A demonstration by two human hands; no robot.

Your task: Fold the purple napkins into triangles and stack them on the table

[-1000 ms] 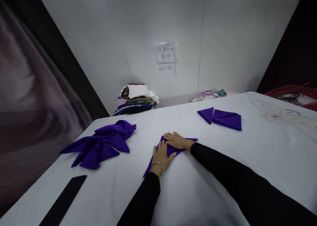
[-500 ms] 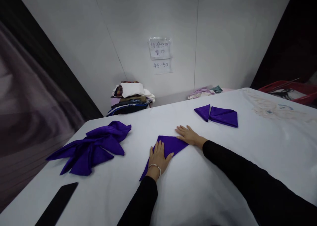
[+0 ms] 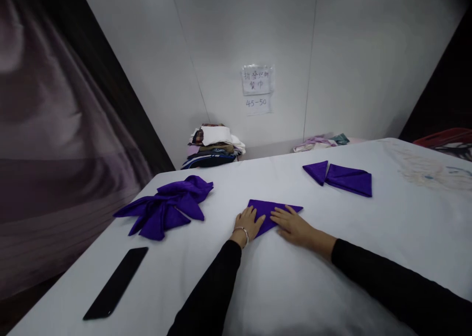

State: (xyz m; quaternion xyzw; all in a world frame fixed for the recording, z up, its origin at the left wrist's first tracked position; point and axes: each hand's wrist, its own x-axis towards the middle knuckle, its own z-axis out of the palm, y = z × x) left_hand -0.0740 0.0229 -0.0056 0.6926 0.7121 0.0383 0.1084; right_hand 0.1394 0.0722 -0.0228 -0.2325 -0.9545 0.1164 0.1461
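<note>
A purple cloth napkin, folded into a triangle, lies on the white table in front of me. My left hand, with a bracelet at the wrist, rests flat over its left side, fingers stretched out. Flat on the cloth's right part is my right hand, its fingers slightly spread. Both palms face down, and they cover part of the napkin's lower edge. Farther right and back are a small folded purple triangle and a flat folded purple piece. To the left sits a loose heap of purple cloth.
A black flat slab lies at the table's left front. Behind the table are a stack of folded clothes and a smaller cloth pile. Handwritten paper signs hang on the wall. A curtain borders the left.
My right hand has slid from the napkin's right corner inward over the cloth, closer to my left hand. The view has turned left, so the whole scene appears shifted right.
</note>
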